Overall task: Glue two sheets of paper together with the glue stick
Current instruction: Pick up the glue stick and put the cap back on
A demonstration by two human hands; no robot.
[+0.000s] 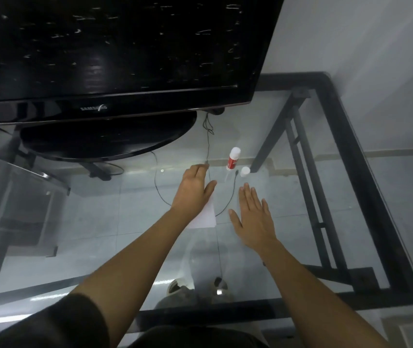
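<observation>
Head view: both hands flat over a glass table (301,222), pressing paper down.

Left hand (195,189) lies open, palm down, on the white paper (206,217); right hand (254,219) hovers or rests open just beside it, gripping nothing. Whether one sheet or two lie there is hard to tell. Glue stick (233,159) stands uncapped beyond the hands, its cap (245,171) beside it. This looks like the pressing step; next comes smoothing the sheets outward and recapping the glue.

SAMSUNG on television bezel (93,108), glue stick (233,159) label (unreadable)
</observation>
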